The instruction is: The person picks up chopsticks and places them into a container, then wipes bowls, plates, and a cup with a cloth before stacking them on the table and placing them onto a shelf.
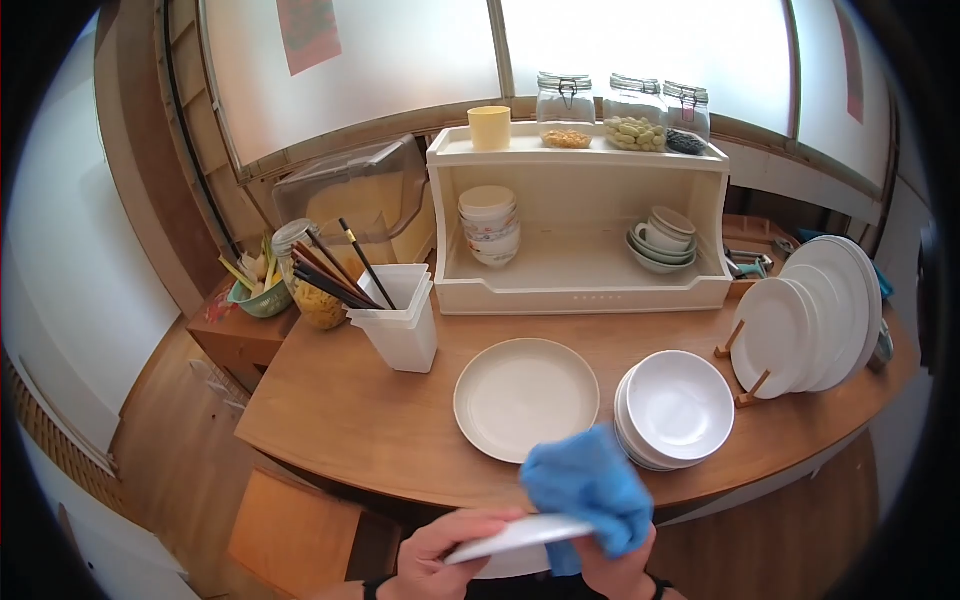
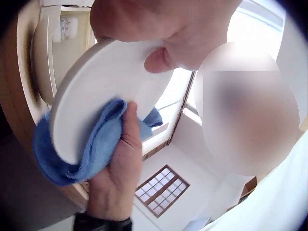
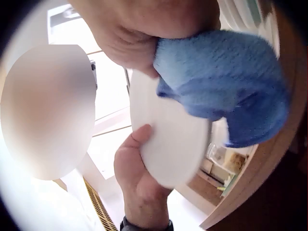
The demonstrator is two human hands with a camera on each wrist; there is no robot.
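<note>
The white plate is held in front of the person—clear of the table, below its near edge in the head view—with its face tilted. The left hand grasps the plate at one side of the rim, thumb laid on the face. The right hand grasps the blue cloth at the opposite side; the cloth is folded around the rim and covers part of both faces (the right thumb presses it against the plate, as the left wrist view shows).

On the table, the beige plate lies flat. To its right stands the stack of white bowls; farther right, white plates stand on edge in a wooden rack. To its left stands the white container, holding chopsticks. Behind it stands the cream shelf unit, with bowls and a cup inside.
</note>
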